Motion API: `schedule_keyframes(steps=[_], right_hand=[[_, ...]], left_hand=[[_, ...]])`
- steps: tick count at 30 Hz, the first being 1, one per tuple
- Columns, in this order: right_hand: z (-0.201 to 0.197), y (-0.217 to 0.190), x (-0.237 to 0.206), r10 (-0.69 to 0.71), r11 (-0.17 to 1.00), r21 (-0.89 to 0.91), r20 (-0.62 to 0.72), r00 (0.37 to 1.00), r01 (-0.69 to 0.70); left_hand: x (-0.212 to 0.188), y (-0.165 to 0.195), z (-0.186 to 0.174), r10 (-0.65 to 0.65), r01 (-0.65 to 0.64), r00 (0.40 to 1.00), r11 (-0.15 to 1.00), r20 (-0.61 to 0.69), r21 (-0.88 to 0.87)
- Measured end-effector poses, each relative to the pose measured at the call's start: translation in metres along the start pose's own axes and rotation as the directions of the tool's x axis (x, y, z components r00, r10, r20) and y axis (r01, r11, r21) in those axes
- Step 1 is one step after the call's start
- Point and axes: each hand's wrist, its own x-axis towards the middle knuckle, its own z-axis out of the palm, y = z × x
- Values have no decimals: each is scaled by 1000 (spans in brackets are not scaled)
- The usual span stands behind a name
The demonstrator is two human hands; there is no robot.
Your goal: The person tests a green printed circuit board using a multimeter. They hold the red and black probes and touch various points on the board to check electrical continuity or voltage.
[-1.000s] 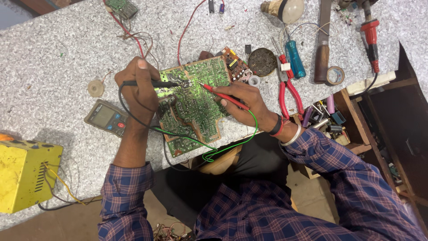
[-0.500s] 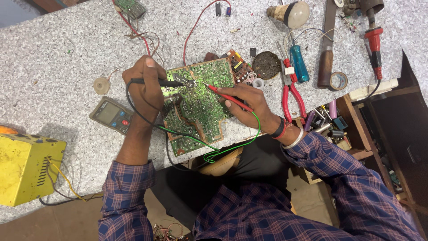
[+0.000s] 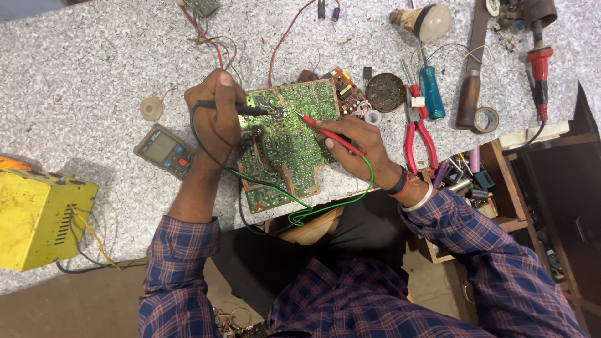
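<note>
A green circuit board (image 3: 285, 141) lies at the front edge of the speckled stone bench (image 3: 94, 69). My left hand (image 3: 216, 112) grips a black test probe (image 3: 241, 110) whose tip touches the board's upper left area. My right hand (image 3: 357, 147) holds a red test probe (image 3: 325, 131), its tip resting on the board's upper middle. Black and green leads (image 3: 300, 209) loop down off the bench edge. A grey handheld meter (image 3: 164, 150) lies just left of my left forearm.
A yellow metal box (image 3: 41, 216) sits at the left front. Red-handled pliers (image 3: 418, 134), a blue-handled screwdriver (image 3: 432, 91), a tape roll (image 3: 485, 119), a red soldering iron (image 3: 539, 69) and a bulb (image 3: 426, 22) lie to the right. A shelf of small parts (image 3: 466, 175) stands beside the bench.
Both probes stay on the board; my hands have barely shifted. The camera view has drifted slightly.
</note>
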Motion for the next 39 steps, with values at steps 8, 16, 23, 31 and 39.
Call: schedule_keyframes(steps=[8,16,23,31,39], right_hand=[[0,1,0,-3,1000,-16,-6,1000,3],[-2,-3,0,-2,1000,4,4,1000,2],[-2,-6,5,17,1000,-18,4,1000,-17],[1,4,0,31,999,-12,7,999,-31],[5,6,0,48,999,22,-12,999,-48]], left_hand=[[1,1,-2,9,-9,1000,1000,-2,29],[3,4,-2,31,-30,1000,999,-3,37],[5,8,-3,30,-30,1000,999,-6,26],[5,1,0,63,-63,998,998,-30,-17],[8,-2,1,31,-30,999,1000,-33,7]])
